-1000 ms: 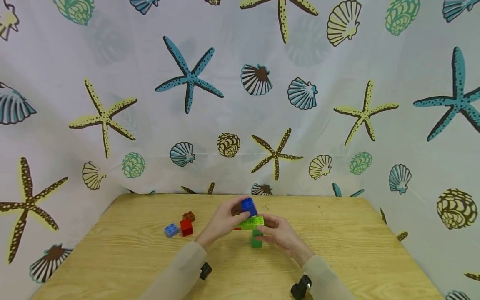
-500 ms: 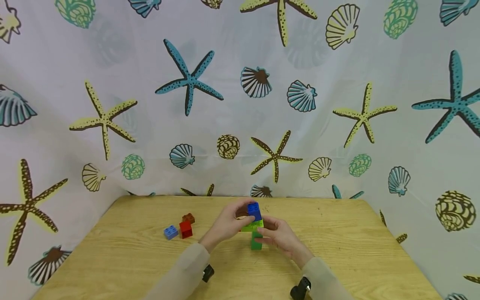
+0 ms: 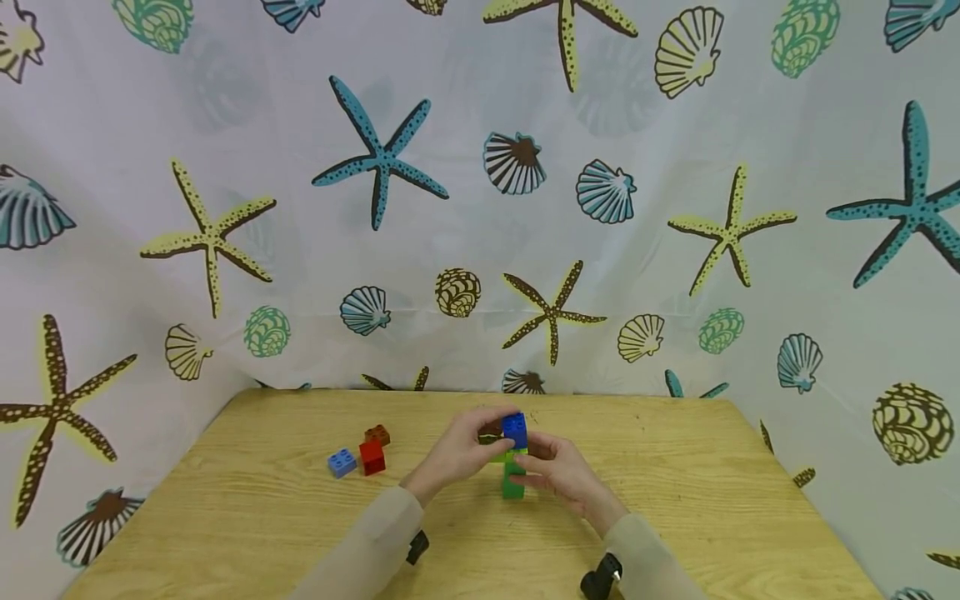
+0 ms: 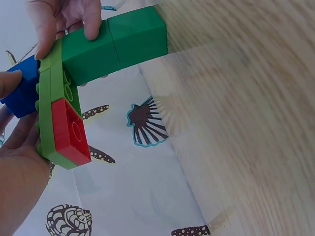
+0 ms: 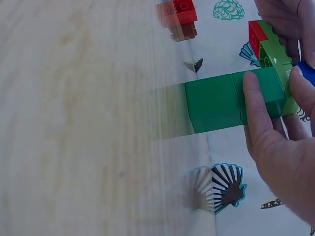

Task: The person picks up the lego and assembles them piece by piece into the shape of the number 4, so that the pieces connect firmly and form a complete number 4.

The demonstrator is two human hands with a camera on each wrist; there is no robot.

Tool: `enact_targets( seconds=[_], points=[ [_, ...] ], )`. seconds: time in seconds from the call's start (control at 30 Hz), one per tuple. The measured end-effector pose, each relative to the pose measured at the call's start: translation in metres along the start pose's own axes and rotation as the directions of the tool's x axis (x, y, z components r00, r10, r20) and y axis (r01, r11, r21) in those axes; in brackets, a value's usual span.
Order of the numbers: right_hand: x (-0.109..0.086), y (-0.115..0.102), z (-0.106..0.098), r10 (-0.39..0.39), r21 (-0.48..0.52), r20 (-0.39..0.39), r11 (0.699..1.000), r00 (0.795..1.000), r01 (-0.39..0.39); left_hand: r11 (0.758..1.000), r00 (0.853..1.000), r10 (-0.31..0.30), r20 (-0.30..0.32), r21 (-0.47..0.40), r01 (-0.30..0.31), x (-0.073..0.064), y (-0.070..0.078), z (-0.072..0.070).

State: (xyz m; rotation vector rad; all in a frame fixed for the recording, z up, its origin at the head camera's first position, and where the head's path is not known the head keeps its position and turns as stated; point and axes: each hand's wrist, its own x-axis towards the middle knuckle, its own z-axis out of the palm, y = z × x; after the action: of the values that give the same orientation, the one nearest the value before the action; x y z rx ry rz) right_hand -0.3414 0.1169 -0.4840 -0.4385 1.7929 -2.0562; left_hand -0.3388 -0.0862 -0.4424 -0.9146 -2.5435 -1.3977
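My left hand (image 3: 461,450) pinches a dark blue toy building brick (image 3: 514,428) between thumb and fingers, at the top of the right end of a lime green brick layer (image 4: 45,108). Whether its studs are fully pressed in cannot be made out. Under the layer's other end hangs a red brick (image 4: 66,132). Two stacked dark green bricks (image 5: 216,101) form an upright column below the right end, standing on the table. My right hand (image 3: 562,475) grips the upper part of that column and the lime brick from the right.
To the left on the wooden table (image 3: 675,492) lie a loose light blue brick (image 3: 342,462), a red brick (image 3: 372,457) and a brown brick (image 3: 378,433). Behind the table's far edge hangs a curtain (image 3: 480,233) printed with shells and starfish.
My left hand has carried the dark blue brick right and down, from over the lime layer to its right end above the green column. The right hand has stayed in place.
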Motion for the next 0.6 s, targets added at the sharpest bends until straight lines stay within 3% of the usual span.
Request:
enact_targets(
  seconds=[0.4, 0.6],
  points=[
    [-0.0007, 0.0006, 0.0005, -0.002, 0.008, 0.013, 1.0, 1.0, 0.002, 0.982, 0.995, 0.103, 0.005, 0.158, -0.102, -0.0021, 0.0016, 0.0009],
    [-0.0004, 0.0014, -0.0004, -0.002, 0.013, 0.017, 1.0, 1.0, 0.002, 0.976, 0.995, 0.095, 0.024, 0.193, -0.098, -0.0004, 0.0035, 0.0006]
  ],
)
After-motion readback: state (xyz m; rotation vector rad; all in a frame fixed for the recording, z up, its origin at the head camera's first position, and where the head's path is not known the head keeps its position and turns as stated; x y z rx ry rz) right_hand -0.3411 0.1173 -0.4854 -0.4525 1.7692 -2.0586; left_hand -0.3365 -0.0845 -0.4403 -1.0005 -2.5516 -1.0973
